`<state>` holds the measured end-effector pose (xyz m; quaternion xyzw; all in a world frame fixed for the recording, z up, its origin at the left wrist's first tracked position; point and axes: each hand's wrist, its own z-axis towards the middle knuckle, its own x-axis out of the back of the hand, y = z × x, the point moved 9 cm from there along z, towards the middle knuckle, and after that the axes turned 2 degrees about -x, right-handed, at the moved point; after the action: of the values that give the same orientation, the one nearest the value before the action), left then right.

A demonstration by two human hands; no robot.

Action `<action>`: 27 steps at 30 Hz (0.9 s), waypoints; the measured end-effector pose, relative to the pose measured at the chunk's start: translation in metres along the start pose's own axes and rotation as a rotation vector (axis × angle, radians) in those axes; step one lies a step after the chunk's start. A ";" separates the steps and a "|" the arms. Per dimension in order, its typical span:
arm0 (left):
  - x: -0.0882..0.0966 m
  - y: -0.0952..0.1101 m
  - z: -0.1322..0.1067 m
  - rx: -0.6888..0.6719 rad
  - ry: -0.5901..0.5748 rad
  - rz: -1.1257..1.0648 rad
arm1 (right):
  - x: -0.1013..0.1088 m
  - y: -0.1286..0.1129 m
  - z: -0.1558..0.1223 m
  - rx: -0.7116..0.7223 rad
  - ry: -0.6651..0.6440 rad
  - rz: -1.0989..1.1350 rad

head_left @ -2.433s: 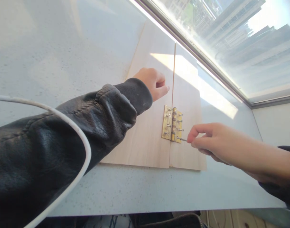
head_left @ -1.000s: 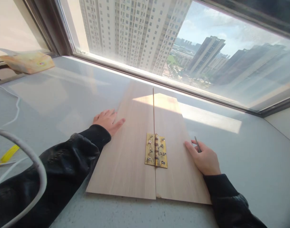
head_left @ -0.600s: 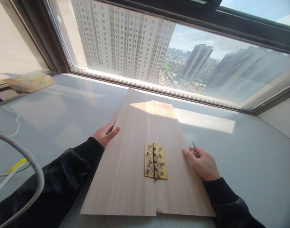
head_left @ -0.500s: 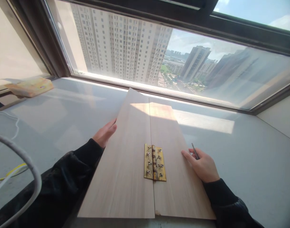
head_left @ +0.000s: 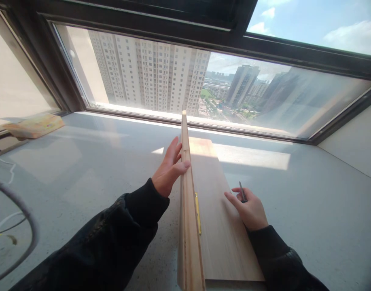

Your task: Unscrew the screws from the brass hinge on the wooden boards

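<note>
Two pale wooden boards are joined by a brass hinge, of which only a thin strip shows now. The left board stands on edge, its narrow side facing me. My left hand holds it from the left, thumb over the edge and fingers along the outer face. Flat on the surface lies the right board. Beside its right edge, my right hand is closed around a small screwdriver, its metal shaft pointing up. The forefinger and thumb reach to the board's edge.
A pale grey sill surface lies under the boards, bounded by a dark-framed window behind. A yellowish packet rests at the far left. A grey cable loops at the left, with thinner wires near it.
The left board has swung up from lying nearly flat to standing on edge, folding at the hinge. My left hand moved right with it. The right hand keeps the screwdriver beside the right board.
</note>
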<state>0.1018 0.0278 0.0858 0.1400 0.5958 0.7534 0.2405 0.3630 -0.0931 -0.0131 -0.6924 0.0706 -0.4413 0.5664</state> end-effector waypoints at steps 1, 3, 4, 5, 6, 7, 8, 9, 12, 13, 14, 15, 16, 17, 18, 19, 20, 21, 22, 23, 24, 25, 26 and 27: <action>-0.007 0.002 0.000 -0.021 0.006 -0.065 | 0.001 -0.002 -0.002 -0.007 0.004 0.077; -0.016 0.001 -0.001 -0.015 0.029 -0.153 | 0.002 -0.011 -0.009 -0.015 -0.020 0.242; -0.020 -0.001 -0.002 -0.008 0.038 -0.176 | 0.001 -0.018 -0.013 -0.014 -0.045 0.325; -0.023 -0.002 -0.003 -0.008 0.042 -0.190 | -0.001 -0.026 -0.018 -0.009 -0.078 0.401; -0.025 -0.002 -0.003 -0.017 0.046 -0.188 | -0.001 -0.035 -0.024 0.000 -0.111 0.469; -0.028 -0.002 -0.004 -0.035 0.049 -0.158 | -0.002 -0.045 -0.029 0.007 -0.146 0.524; -0.031 -0.001 -0.004 -0.058 0.051 -0.113 | -0.002 -0.056 -0.034 0.013 -0.181 0.568; -0.036 -0.001 -0.006 -0.065 0.040 -0.055 | -0.002 -0.066 -0.038 0.019 -0.214 0.603; -0.054 -0.006 -0.016 -0.053 -0.043 0.051 | 0.002 -0.097 -0.048 0.028 -0.321 0.656; -0.055 -0.009 -0.022 -0.050 -0.038 0.058 | 0.003 -0.105 -0.051 0.023 -0.368 0.649; -0.054 -0.013 -0.027 -0.040 -0.025 0.071 | 0.005 -0.109 -0.052 0.009 -0.387 0.616; -0.051 -0.018 -0.034 -0.026 -0.004 0.098 | 0.008 -0.109 -0.053 -0.021 -0.396 0.549; -0.045 -0.024 -0.040 -0.017 0.025 0.132 | 0.010 -0.106 -0.054 -0.061 -0.398 0.473; -0.036 -0.032 -0.046 -0.009 0.059 0.171 | 0.013 -0.100 -0.054 -0.108 -0.389 0.396; -0.026 -0.041 -0.051 0.015 0.100 0.209 | 0.015 -0.092 -0.054 -0.158 -0.390 0.336; -0.015 -0.052 -0.056 0.062 0.136 0.237 | 0.016 -0.085 -0.055 -0.198 -0.387 0.312; -0.005 -0.065 -0.060 0.122 0.160 0.250 | 0.017 -0.078 -0.056 -0.231 -0.388 0.316; 0.002 -0.079 -0.065 0.188 0.166 0.222 | 0.017 -0.073 -0.057 -0.250 -0.384 0.335; 0.006 -0.092 -0.068 0.252 0.151 0.151 | 0.017 -0.070 -0.058 -0.262 -0.377 0.355; 0.008 -0.103 -0.072 0.303 0.135 0.073 | 0.016 -0.068 -0.059 -0.272 -0.376 0.368; 0.009 -0.109 -0.074 0.322 0.126 0.031 | 0.015 -0.068 -0.060 -0.275 -0.373 0.379; 0.009 -0.114 -0.077 0.336 0.128 -0.012 | 0.014 -0.069 -0.061 -0.275 -0.371 0.387; 0.009 -0.118 -0.079 0.348 0.139 -0.055 | 0.012 -0.072 -0.062 -0.272 -0.368 0.395; 0.010 -0.122 -0.081 0.358 0.156 -0.093 | 0.011 -0.075 -0.063 -0.267 -0.367 0.404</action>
<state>0.0774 -0.0130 -0.0526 0.0942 0.7428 0.6322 0.1993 0.2960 -0.1195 0.0541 -0.8009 0.1609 -0.1743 0.5499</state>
